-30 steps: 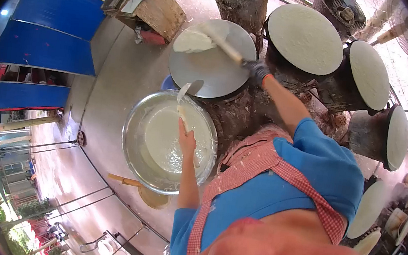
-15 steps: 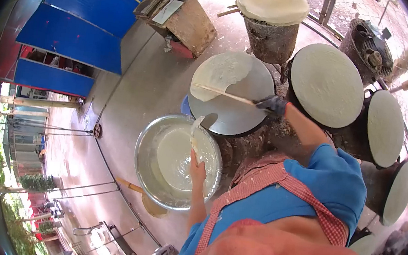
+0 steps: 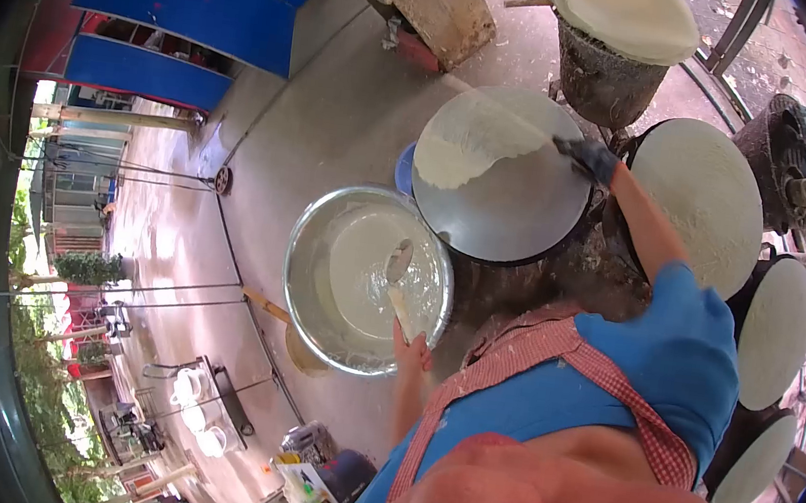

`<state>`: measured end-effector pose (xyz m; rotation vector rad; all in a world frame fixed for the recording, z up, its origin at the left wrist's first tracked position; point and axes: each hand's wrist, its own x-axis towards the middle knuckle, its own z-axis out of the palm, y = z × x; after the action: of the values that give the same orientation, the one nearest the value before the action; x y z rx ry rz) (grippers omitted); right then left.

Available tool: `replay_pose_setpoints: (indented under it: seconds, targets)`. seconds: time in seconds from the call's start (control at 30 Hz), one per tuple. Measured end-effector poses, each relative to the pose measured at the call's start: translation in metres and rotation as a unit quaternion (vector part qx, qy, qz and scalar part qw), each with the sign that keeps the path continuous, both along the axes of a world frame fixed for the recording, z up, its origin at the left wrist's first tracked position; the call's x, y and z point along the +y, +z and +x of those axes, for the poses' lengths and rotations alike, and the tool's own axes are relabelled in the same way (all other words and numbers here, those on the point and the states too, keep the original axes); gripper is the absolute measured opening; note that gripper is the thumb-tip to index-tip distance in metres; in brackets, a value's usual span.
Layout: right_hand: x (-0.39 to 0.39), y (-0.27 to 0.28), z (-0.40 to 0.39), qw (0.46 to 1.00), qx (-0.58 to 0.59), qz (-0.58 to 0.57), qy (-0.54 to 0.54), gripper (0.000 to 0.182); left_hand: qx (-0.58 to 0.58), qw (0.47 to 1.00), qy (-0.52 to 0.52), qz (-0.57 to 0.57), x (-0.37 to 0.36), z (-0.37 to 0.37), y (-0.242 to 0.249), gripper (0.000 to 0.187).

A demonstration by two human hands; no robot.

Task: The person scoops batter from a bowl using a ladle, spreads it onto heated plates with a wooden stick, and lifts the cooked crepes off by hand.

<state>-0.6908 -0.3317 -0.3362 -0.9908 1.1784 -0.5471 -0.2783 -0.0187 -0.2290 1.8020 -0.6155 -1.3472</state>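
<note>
The gloved right hand (image 3: 589, 161) is closed around a blurred pale stick (image 3: 456, 83) above the round griddle (image 3: 519, 210), whose far-left part carries a pale batter layer (image 3: 465, 141). The left hand (image 3: 414, 352) grips a ladle (image 3: 400, 263) over the metal basin (image 3: 288, 288) of batter, on the griddle's near-left side.

Grey floor (image 3: 339, 115) (partly shiny), dark drum (image 3: 604, 84)

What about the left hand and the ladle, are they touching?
Touching. The head view shows the left hand gripping the ladle by its handle.
</note>
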Motion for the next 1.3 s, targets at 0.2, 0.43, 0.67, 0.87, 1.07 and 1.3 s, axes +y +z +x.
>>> replay_pose_setpoints:
  seconds: [0.2,0.43,0.67,0.87,1.07,1.3]
  targets:
    - [0.023,-0.019,0.015,0.983,0.022,-0.059,0.171,0.036,0.17,0.972,0.13,0.099,0.033,-0.01,-0.012,0.071]
    - [-0.032,-0.004,0.003,0.992,0.084,-0.029,0.09,0.034,0.173,0.961,0.208,0.061,0.057,-0.024,0.01,0.062]
    - [-0.013,0.007,-0.016,0.975,0.079,-0.07,0.196,0.033,0.14,0.952,0.262,0.069,0.076,-0.028,-0.004,0.058]
    - [-0.075,-0.009,0.034,0.956,0.217,-0.112,0.16,0.032,0.199,0.95,0.239,0.014,0.096,-0.032,0.005,0.059]
    - [-0.051,0.009,-0.02,0.93,0.266,-0.111,0.228,0.031,0.131,0.97,0.202,0.042,0.137,-0.017,-0.046,0.063]
    - [-0.063,0.001,0.007,0.956,0.208,-0.112,0.171,0.029,0.14,0.938,0.307,0.084,0.129,-0.031,-0.022,0.054]
